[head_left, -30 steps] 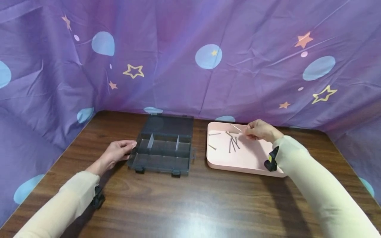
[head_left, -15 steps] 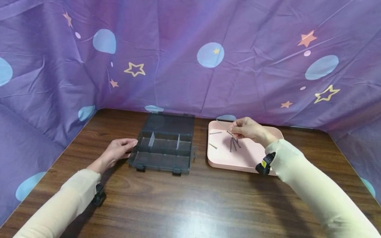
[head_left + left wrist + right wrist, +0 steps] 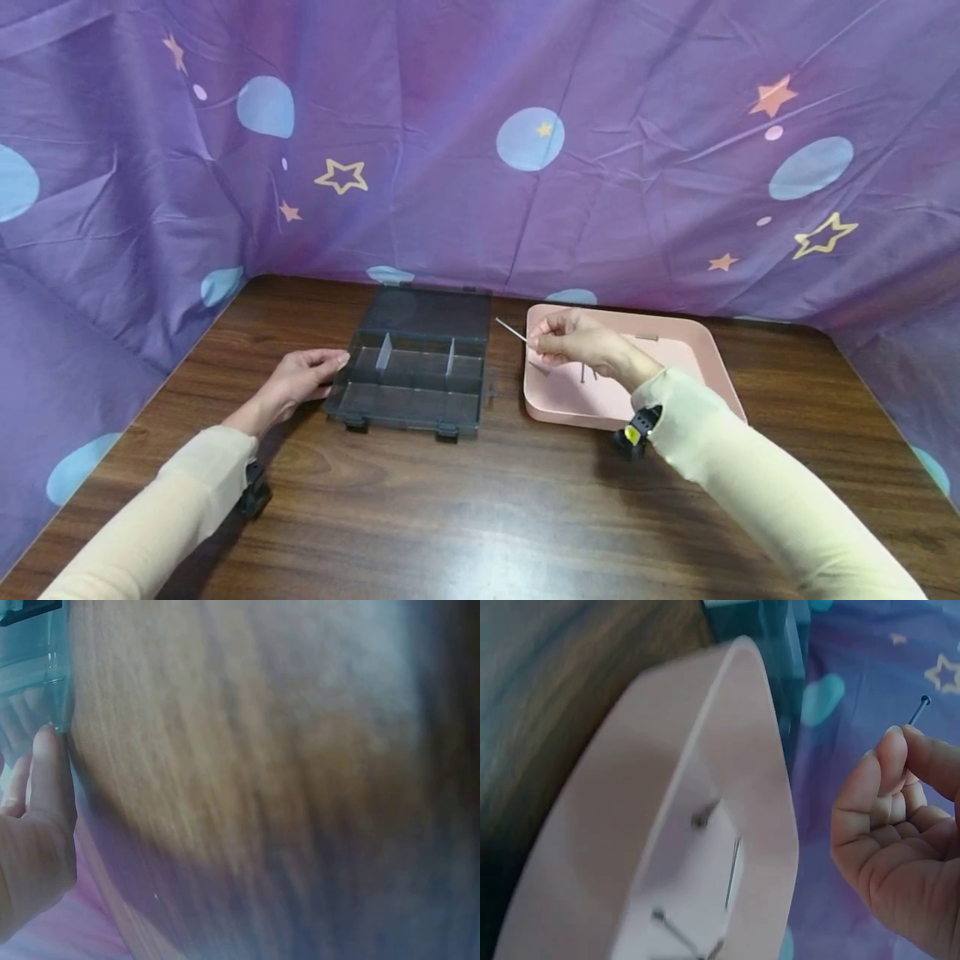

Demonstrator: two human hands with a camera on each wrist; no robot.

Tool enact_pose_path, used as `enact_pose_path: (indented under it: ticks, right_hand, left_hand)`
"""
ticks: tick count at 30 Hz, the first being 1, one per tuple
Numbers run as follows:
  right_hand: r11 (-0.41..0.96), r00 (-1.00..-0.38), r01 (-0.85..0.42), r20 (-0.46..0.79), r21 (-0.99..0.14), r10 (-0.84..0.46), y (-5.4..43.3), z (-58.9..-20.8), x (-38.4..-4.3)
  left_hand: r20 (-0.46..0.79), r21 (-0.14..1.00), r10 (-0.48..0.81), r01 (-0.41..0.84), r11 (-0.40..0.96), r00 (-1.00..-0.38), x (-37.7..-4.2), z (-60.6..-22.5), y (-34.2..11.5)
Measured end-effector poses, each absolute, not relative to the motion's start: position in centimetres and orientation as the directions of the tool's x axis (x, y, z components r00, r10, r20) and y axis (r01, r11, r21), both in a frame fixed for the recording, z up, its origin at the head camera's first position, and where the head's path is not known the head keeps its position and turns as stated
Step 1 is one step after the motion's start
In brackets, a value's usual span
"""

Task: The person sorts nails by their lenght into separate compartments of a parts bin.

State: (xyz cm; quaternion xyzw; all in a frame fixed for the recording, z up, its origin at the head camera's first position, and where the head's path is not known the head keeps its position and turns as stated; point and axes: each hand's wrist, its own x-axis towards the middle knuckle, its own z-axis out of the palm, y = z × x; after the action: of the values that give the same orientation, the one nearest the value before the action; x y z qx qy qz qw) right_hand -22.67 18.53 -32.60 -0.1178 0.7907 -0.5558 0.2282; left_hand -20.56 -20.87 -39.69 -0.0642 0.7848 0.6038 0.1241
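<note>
Left hand (image 3: 292, 385) is holding the left edge of a dark box (image 3: 405, 422) between thumb and fingers; right hand (image 3: 577, 340) is pinching a nail (image 3: 511, 330).
The nail, having shifted leftward, is now jutting past the left rim of the pink tray (image 3: 570, 412), toward the box. Thumb and fingertips are meeting around it. The right wrist view is showing its head, which the head view is leaving unclear.
</note>
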Motion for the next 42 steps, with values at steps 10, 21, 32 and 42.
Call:
enact_pose_path:
  ticks: [10, 21, 32, 42]
  right_hand:
    - [0.361, -0.847, -0.009, -0.185, -0.932, -0.498, 15.0, -33.1, -21.2]
    - [0.393, -0.829, -0.078, -0.160, -0.916, -0.537, 11.8, -33.9, -19.9]
    - [0.509, -0.863, -0.192, -0.102, -0.839, -0.494, 9.4, -35.3, -19.0]
    - [0.636, -0.881, -0.301, -0.048, -0.711, -0.470, 8.6, -35.8, -18.4]
  left_hand:
    - [-0.269, 0.937, 0.061, -0.246, 0.247, -0.961, -20.9, -39.7, -20.7]
    - [-0.262, 0.937, 0.059, -0.239, 0.255, -0.963, -20.5, -39.5, -20.8]
    - [-0.265, 0.940, 0.061, -0.243, 0.238, -0.962, -20.5, -39.9, -20.9]
    - [-0.272, 0.938, 0.062, -0.250, 0.242, -0.960, -20.4, -39.8, -21.0]
